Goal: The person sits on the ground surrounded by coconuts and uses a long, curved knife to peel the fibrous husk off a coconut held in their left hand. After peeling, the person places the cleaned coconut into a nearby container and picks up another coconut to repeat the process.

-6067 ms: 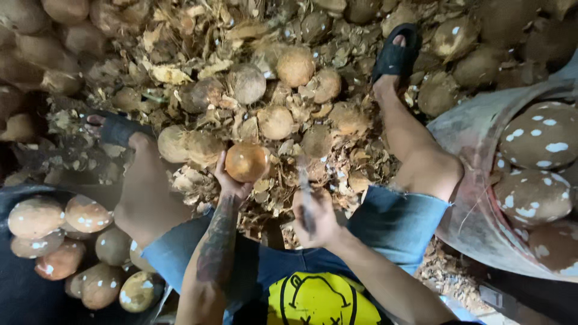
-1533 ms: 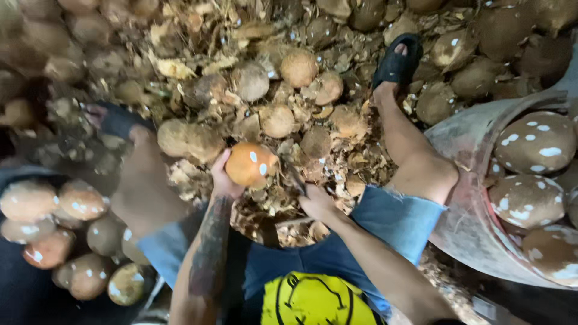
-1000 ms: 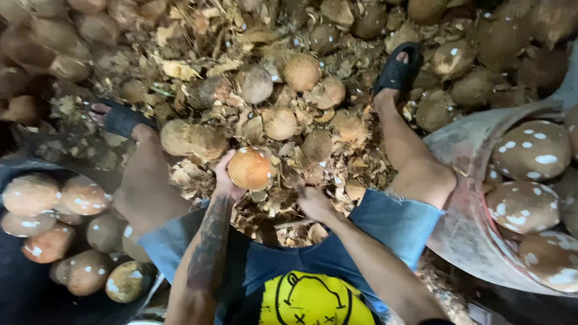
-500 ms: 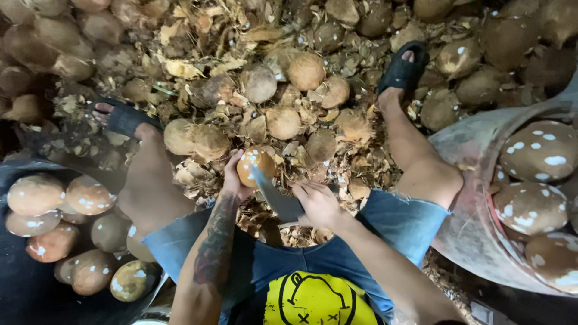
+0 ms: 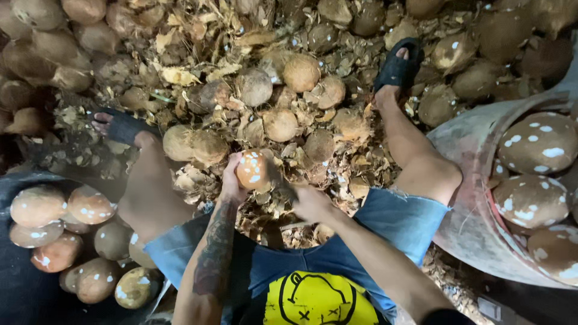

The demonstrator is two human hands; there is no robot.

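1. Head view: my left hand (image 5: 232, 183) cups a peeled coconut (image 5: 253, 170) from its left side and underneath, fingers curled shut around it. The nut sits low in the middle, between my knees, just above the hem of my denim shorts (image 5: 385, 219).

2. My right hand (image 5: 310, 201) is closed on the handle of a dark blade (image 5: 282, 183); the blade's edge lies against the right side of the coconut. The metal is blurred, so I cannot tell whether it bites in or only touches.

3. Ahead of my hands the floor is buried in a husk pile (image 5: 241, 54) of brown shreds and unpeeled coconuts, running to the top edge of the frame. The nearest unpeeled nut (image 5: 208, 146) lies just beside my left hand, so there is little free room forward.

4. My left foot in a black sandal (image 5: 120, 126) rests on the husks at the left; my right sandal (image 5: 397, 66) is planted higher up on the right. My legs fence the working space on both sides.

5. At my left, past the thigh, a dark tub (image 5: 18, 289) holds peeled nuts (image 5: 60, 222), touching one another, up to the frame's left edge.

6. At my right, a grey basin (image 5: 469, 198) leans against my right knee; its rim curves close to my shorts. Inside lie large pale-spotted coconuts (image 5: 536, 144), reaching the right edge.
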